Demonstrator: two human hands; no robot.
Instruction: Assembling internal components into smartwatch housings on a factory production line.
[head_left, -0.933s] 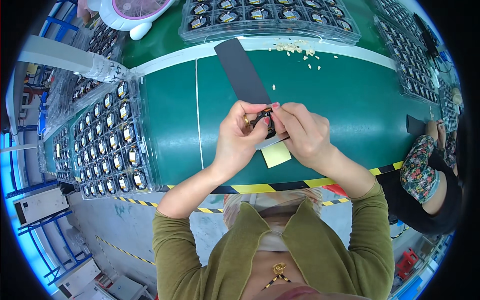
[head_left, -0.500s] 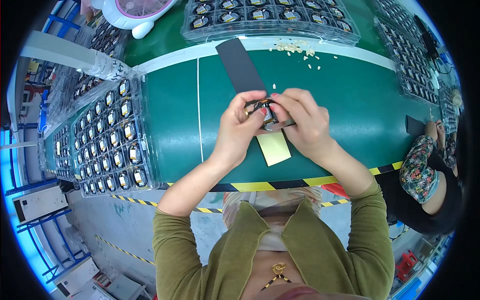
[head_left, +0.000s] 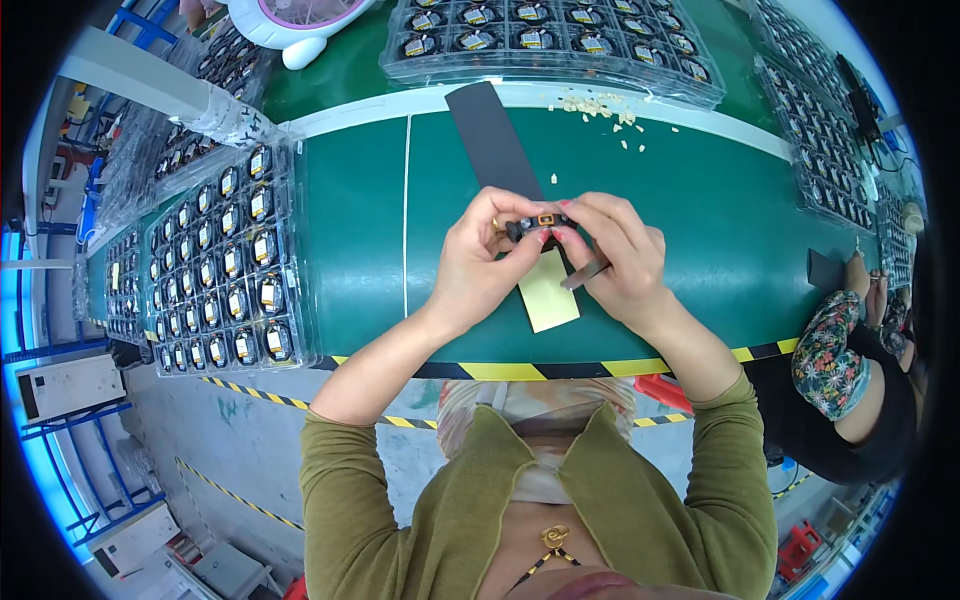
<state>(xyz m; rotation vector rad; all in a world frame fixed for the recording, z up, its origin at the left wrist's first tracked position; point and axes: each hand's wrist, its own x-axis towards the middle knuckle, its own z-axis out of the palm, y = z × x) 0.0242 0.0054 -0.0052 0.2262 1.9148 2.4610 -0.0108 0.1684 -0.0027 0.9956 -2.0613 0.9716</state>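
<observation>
A small black round electronic module is held up between both hands above the table. Tipped edge-on, it shows a copper-coloured square on its side. My left hand pinches one end with thumb and fingers. My right hand grips the other end, fingertips pressed against it. Sticking out of the right palm is a flat grey metal tool, perhaps tweezers; the rest of it is hidden. Beneath the hands lie a yellow sticky-note pad and a dark grey strip.
Loose cream-coloured bits are scattered at the table's far side. Clear trays of similar modules stand at left, at the back and far right. A white pole rises at left; a co-worker's floral sleeve is at right.
The module has been tilted from showing its labelled face to edge-on, exposing the copper square. My right fingers have shifted on it, and the grey tool in that palm shows more clearly.
</observation>
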